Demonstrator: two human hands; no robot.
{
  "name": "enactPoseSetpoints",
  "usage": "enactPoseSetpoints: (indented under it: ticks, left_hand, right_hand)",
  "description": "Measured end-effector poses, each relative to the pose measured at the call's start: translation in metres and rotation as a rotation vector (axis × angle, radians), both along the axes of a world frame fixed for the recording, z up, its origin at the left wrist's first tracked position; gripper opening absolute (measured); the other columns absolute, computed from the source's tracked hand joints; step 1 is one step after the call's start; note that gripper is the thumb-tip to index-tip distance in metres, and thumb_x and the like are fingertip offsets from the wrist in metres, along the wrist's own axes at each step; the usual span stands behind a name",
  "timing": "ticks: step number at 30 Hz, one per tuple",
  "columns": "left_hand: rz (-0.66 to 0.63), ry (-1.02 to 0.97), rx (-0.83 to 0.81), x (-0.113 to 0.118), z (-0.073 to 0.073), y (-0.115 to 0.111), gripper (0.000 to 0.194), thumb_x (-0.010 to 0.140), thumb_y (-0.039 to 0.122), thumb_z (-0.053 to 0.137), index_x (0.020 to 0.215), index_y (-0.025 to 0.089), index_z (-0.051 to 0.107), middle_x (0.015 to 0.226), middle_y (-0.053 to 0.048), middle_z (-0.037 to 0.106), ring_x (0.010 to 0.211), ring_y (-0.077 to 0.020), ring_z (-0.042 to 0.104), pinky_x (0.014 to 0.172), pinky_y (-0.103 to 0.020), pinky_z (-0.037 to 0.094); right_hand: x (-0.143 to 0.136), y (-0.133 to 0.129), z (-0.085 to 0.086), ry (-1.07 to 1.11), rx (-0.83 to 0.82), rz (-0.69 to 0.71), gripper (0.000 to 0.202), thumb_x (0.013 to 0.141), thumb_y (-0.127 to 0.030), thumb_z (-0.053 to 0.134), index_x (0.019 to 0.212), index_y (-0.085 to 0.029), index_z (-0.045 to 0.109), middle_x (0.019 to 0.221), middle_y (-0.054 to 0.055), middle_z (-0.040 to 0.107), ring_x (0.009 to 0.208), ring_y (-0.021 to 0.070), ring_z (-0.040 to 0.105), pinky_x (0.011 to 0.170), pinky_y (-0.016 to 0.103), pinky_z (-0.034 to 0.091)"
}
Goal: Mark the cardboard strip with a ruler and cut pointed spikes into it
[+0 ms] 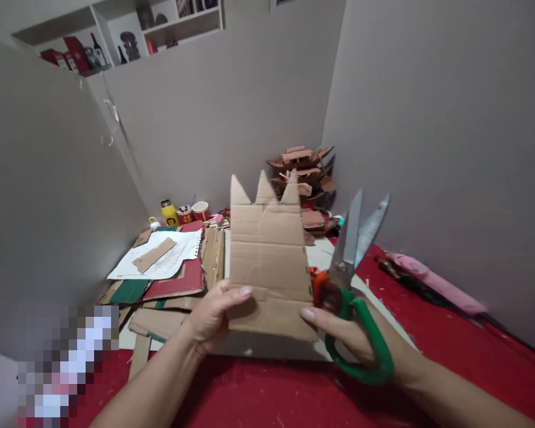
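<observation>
The left hand (218, 310) grips the spiked cardboard piece (267, 255) near its lower left corner, over the red counter (241, 395). The right hand (350, 333) holds the green-handled scissors (342, 268), blades apart, its thumb on the cardboard piece's lower right. Paper (185, 245) lies left of the cardboard piece.

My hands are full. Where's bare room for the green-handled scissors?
Mostly bare red tabletop lies in front of the white board, between the forearms, and rightward between that board and the long pink bundle. Crowded: left, brown cardboard pieces; back, brown model boats.
</observation>
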State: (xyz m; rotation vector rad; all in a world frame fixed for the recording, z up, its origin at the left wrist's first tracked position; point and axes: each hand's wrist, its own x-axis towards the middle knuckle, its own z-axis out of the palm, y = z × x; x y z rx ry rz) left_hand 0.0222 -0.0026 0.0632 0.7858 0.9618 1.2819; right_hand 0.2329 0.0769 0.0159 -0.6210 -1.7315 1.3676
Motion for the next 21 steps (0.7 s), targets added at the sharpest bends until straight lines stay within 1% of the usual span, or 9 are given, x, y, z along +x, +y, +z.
enactPoseSetpoints:
  ticks: [3,5,7,10,12,14,16,18,21]
  left_hand:
    - [0.016,0.007,-0.045,0.006,-0.008,0.002,0.041,0.075,0.036,0.077,0.108,0.013,0.071,0.099,-0.014,0.077,0.094,-0.0292,0.072,0.091,-0.042,0.053]
    - [0.043,0.012,-0.085,0.008,-0.009,0.001,0.043,0.075,0.035,0.077,0.111,0.012,0.07,0.101,-0.014,0.077,0.098,-0.0296,0.072,0.092,-0.042,0.053]
    - [0.12,0.029,-0.095,0.005,-0.005,0.002,0.049,0.073,0.032,0.08,0.116,0.012,0.067,0.101,-0.014,0.077,0.098,-0.0298,0.071,0.091,-0.04,0.055]
    - [0.269,0.048,-0.079,-0.003,0.005,0.004,0.057,0.07,0.028,0.082,0.121,0.014,0.063,0.1,-0.012,0.077,0.093,-0.0289,0.073,0.081,-0.036,0.059]
    - [0.338,0.064,-0.056,-0.008,0.01,0.004,0.056,0.069,0.029,0.082,0.12,0.015,0.064,0.098,-0.011,0.077,0.086,-0.0284,0.075,0.07,-0.033,0.062]
    - [0.38,0.071,-0.024,-0.011,0.013,0.004,0.055,0.069,0.031,0.082,0.118,0.016,0.065,0.096,-0.01,0.078,0.081,-0.0283,0.075,0.064,-0.031,0.062]
    - [0.407,0.06,0.009,-0.011,0.015,0.003,0.056,0.067,0.032,0.083,0.119,0.017,0.065,0.096,-0.009,0.078,0.084,-0.0289,0.075,0.067,-0.033,0.062]
    - [0.434,0.046,0.043,-0.009,0.015,0.002,0.061,0.066,0.032,0.084,0.122,0.018,0.063,0.101,-0.009,0.077,0.091,-0.0297,0.073,0.075,-0.035,0.062]
    - [0.475,0.03,0.102,-0.009,0.014,0.003,0.066,0.067,0.033,0.083,0.127,0.021,0.06,0.111,-0.008,0.075,0.1,-0.0295,0.071,0.083,-0.036,0.06]
  right_hand:
    - [-0.002,-0.002,0.001,-0.049,-0.048,0.104,0.046,0.083,-0.039,0.069,0.124,-0.022,0.061,0.116,0.01,0.069,0.104,0.0292,0.065,0.096,0.044,0.051]
    - [-0.004,-0.004,0.001,-0.048,-0.027,0.085,0.039,0.083,-0.039,0.069,0.116,-0.02,0.062,0.106,0.008,0.069,0.097,0.0272,0.065,0.094,0.043,0.051]
    - [-0.006,-0.003,0.004,-0.026,0.007,0.025,0.033,0.08,-0.039,0.071,0.104,-0.019,0.063,0.097,0.006,0.066,0.089,0.0237,0.063,0.088,0.04,0.053]
    - [-0.008,0.0,0.009,0.065,0.0,0.023,0.032,0.08,-0.045,0.07,0.093,-0.018,0.059,0.086,0.002,0.058,0.074,0.0162,0.058,0.07,0.03,0.054]
    - [-0.009,0.002,0.011,0.089,-0.032,0.056,0.038,0.081,-0.053,0.065,0.088,-0.018,0.055,0.078,0.0,0.051,0.065,0.0128,0.053,0.058,0.025,0.052]
    - [-0.011,0.003,0.01,0.054,-0.067,0.073,0.045,0.082,-0.061,0.061,0.088,-0.018,0.052,0.074,-0.002,0.047,0.058,0.0109,0.05,0.051,0.023,0.049]
    - [-0.013,0.003,0.006,-0.013,-0.083,0.091,0.049,0.082,-0.066,0.057,0.09,-0.018,0.049,0.072,-0.003,0.046,0.054,0.0101,0.048,0.048,0.023,0.047]
    - [-0.013,0.002,0.001,-0.086,-0.044,0.132,0.049,0.085,-0.066,0.053,0.094,-0.018,0.049,0.072,-0.003,0.046,0.054,0.0106,0.048,0.049,0.024,0.046]
    - [-0.012,0.0,-0.001,-0.177,0.155,0.166,0.044,0.089,-0.062,0.049,0.092,-0.017,0.051,0.073,-0.001,0.05,0.064,0.0127,0.048,0.058,0.024,0.045]
